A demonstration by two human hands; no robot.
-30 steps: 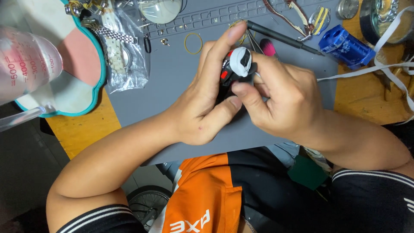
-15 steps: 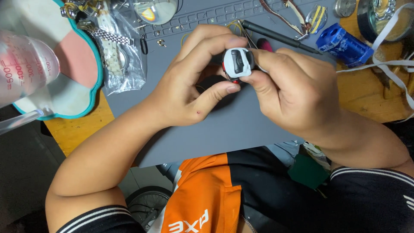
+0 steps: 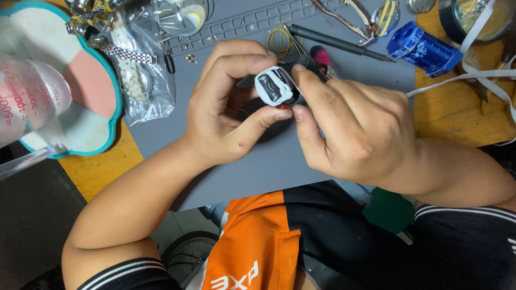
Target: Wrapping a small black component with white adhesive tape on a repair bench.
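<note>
Both hands meet over a grey work mat [image 3: 301, 161]. My left hand [image 3: 228, 104] pinches a small white and black watch case [image 3: 275, 86] with a red edge between thumb and fingers. My right hand [image 3: 349, 126] grips the same case from the right, thumb and forefinger on its side. A dark strap end and a pink-tipped piece [image 3: 321, 55] stick out just behind the case. The underside of the case is hidden by my fingers.
A clear bag with a metal watch band [image 3: 137, 75] lies at the upper left beside a teal-rimmed flower-shaped tray [image 3: 110, 121] and a clear measuring cup [image 3: 29, 99]. A black pen-like tool [image 3: 344, 43], yellow rings [image 3: 279, 40], a blue cylinder [image 3: 422, 48] and white tape [image 3: 467, 75] lie behind.
The hands have turned the watch case, so its face tilts more toward the left. My left fingers have closed further over its top.
</note>
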